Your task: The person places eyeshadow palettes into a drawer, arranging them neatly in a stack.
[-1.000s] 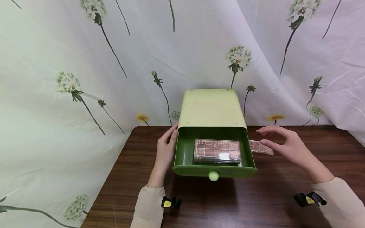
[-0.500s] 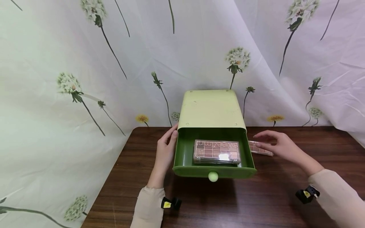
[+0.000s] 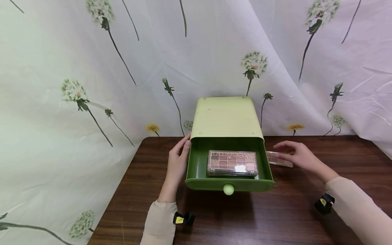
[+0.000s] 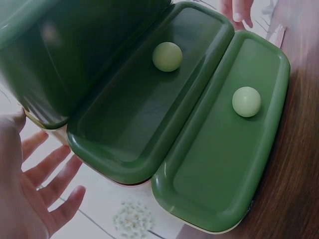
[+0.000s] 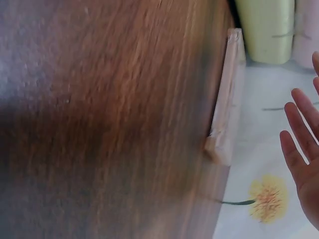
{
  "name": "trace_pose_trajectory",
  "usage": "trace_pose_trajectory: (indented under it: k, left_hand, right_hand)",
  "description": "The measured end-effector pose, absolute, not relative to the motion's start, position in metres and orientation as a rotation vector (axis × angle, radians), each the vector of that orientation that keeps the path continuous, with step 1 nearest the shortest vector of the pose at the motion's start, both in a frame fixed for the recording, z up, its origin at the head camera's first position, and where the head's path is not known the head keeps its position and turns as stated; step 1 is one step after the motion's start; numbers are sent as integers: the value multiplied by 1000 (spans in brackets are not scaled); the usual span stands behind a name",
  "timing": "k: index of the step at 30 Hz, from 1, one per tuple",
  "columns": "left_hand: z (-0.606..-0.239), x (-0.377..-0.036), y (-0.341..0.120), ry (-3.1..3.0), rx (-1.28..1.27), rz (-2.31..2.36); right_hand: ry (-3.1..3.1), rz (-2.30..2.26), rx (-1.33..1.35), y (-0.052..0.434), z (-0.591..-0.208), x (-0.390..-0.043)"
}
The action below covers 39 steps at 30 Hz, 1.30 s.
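Observation:
A pale-green cabinet (image 3: 226,117) stands on the table, its green top drawer (image 3: 202,184) pulled out. An eyeshadow palette (image 3: 232,163) with a clear lid lies inside that drawer. My left hand (image 3: 177,163) rests along the cabinet's left side with fingers extended, also seen in the left wrist view beside the drawers. To the cabinet's right, a second palette (image 3: 277,160) lies on the table, partly behind the drawer. My right hand (image 3: 300,159) is over it, thumb and fingers apart, holding nothing; the right wrist view shows its fingers spread.
Two lower drawers with round knobs (image 4: 246,102) are pushed in beneath the top one. The dark wooden table (image 3: 294,211) extends in front and to both sides. A white cloth (image 3: 147,51) printed with dandelions hangs behind.
My right hand has moved left and slightly down, closer over the palette on the table. My left hand stays at the cabinet's side.

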<state>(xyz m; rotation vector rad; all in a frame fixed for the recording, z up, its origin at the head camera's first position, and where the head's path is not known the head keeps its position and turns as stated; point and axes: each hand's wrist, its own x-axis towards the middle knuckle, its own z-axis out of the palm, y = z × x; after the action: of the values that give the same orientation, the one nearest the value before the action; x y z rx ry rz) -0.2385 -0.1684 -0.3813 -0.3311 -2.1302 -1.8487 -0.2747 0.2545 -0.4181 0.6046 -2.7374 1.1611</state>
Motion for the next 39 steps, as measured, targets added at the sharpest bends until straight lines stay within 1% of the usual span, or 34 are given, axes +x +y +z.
trace_pose_trajectory:
  k: [13,17,28,39]
  left_hand:
    - [-380,-239,-169,-2130,-338,-1847]
    - [-380,-239,-169,-2125,-337,-1845]
    - [-381,-238,-169,-2130,-326,-1869]
    - [-383,-239,-169,-2118,-328,-1876]
  right_hand:
    - [-2823,1274,489,269,-435,-290]
    - [-2855,1318,507,271,-440,-292]
    - [-2873,1225,625,266,-450,-297]
    - [-2897,1125,625,263,-456,-299]
